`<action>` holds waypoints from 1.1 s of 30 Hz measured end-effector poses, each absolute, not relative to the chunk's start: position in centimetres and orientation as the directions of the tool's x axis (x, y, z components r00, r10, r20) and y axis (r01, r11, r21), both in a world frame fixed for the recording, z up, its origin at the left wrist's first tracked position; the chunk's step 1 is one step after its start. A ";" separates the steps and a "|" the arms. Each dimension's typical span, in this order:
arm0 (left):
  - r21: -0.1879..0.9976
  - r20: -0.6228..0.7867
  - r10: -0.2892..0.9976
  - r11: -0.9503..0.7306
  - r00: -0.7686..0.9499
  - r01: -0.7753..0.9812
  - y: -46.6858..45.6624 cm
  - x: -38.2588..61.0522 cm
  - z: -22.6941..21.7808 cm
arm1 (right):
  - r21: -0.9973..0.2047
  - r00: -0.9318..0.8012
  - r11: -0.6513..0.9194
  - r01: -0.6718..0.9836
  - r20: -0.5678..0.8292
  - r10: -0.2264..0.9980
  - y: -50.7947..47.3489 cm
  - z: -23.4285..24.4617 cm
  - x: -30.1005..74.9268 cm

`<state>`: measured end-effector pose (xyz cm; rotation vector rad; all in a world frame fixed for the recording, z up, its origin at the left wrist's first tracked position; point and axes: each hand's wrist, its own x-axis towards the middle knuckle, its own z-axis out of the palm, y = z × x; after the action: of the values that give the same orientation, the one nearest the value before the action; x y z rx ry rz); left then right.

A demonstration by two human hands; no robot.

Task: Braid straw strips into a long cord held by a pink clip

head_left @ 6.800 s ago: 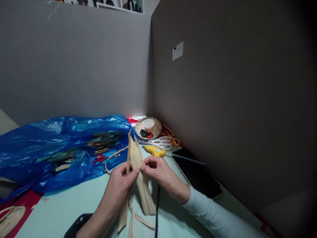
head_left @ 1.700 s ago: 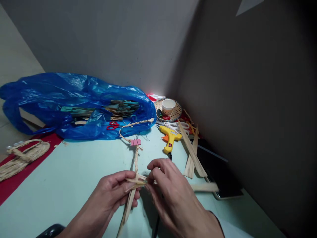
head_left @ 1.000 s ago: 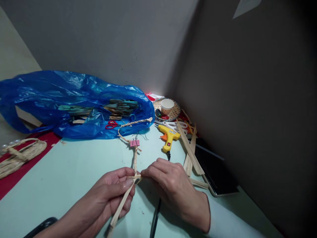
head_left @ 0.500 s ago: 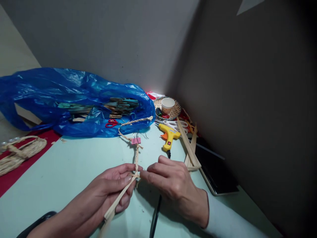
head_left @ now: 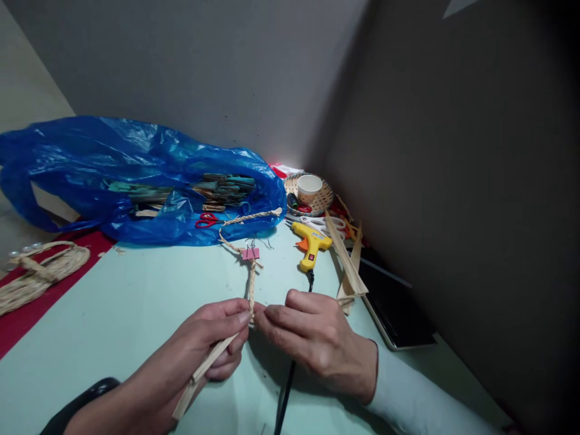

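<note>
A pale braid of flat plant-fibre strips (head_left: 252,284) runs toward me from a pink binder clip (head_left: 251,254) on the table. My left hand (head_left: 212,341) pinches the braid's near end between thumb and fingers, and a long loose strip (head_left: 206,365) trails down across its palm. Right against it, my right hand (head_left: 312,338) is closed, its thumb and forefinger pinched at the braid's right side. What lies between those fingertips is mostly hidden. Beyond the clip, a finished twisted length (head_left: 251,216) curls over the blue bag.
A blue plastic bag (head_left: 136,139) with dried strips lies at the back left, red-handled scissors (head_left: 206,220) at its front. A yellow glue gun (head_left: 312,243), loose strips (head_left: 347,260), a woven tray (head_left: 322,199) and a dark tablet (head_left: 394,302) are rightward. A fibre coil (head_left: 45,275) lies left.
My left thumb has shifted up onto the braid, and the strip crossing there is now covered. The trailing strip has swung slightly. The view has tilted a little.
</note>
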<state>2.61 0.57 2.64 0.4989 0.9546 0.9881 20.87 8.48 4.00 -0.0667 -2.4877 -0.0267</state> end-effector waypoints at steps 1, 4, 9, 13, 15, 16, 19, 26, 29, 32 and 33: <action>0.725 -0.449 0.867 0.494 0.215 -0.480 0.6 2.5 2.8 | 0.004 -0.793 0.999 0.046 0.609 0.034 8.6 4.0 20.9; 0.710 -0.470 0.852 0.519 0.229 -0.475 0.7 2.5 3.7 | 0.037 -0.782 0.999 -0.008 0.623 -0.029 8.9 3.8 20.9; 0.738 -0.481 0.849 0.528 0.220 -0.421 0.9 2.9 4.6 | 0.103 -0.786 0.993 -0.053 0.610 -0.106 8.7 3.5 20.8; 0.805 -0.503 0.849 0.528 0.160 -0.270 0.8 3.1 3.9 | 0.033 -0.802 0.996 0.080 0.596 0.045 8.0 3.3 20.8; 0.860 -0.479 0.875 0.483 0.066 -0.163 0.8 3.3 3.6 | -0.048 -0.795 0.982 0.184 0.580 0.177 7.6 3.2 20.8; 0.891 -0.443 0.897 0.442 0.016 -0.101 0.8 3.4 3.5 | -0.087 -0.793 0.969 0.233 0.559 0.241 7.4 3.1 20.8; 0.942 -0.294 0.953 0.302 -0.075 0.147 0.8 3.7 3.4 | -0.168 -0.823 0.918 0.360 0.406 0.398 6.9 3.1 20.6; 0.820 -0.193 0.971 0.240 -0.143 0.520 0.3 3.7 3.5 | -0.218 -0.850 0.854 0.472 0.145 0.506 5.8 3.2 19.6; 0.776 -0.130 0.983 0.184 -0.132 0.603 0.3 3.6 3.4 | -0.299 -0.848 0.833 0.465 0.121 0.517 5.8 3.1 19.6; 0.765 -0.082 0.987 0.152 -0.140 0.626 0.3 3.6 3.5 | -0.482 -0.804 0.741 0.468 0.115 0.583 6.0 3.1 19.5; 0.771 -0.073 0.986 0.149 -0.147 0.619 0.2 3.6 3.6 | -0.541 -0.791 0.705 0.459 0.112 0.601 6.0 3.2 19.5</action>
<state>3.60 0.24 3.59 1.5312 1.8393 0.8000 19.52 6.04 3.17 -0.8390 -2.6342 0.7257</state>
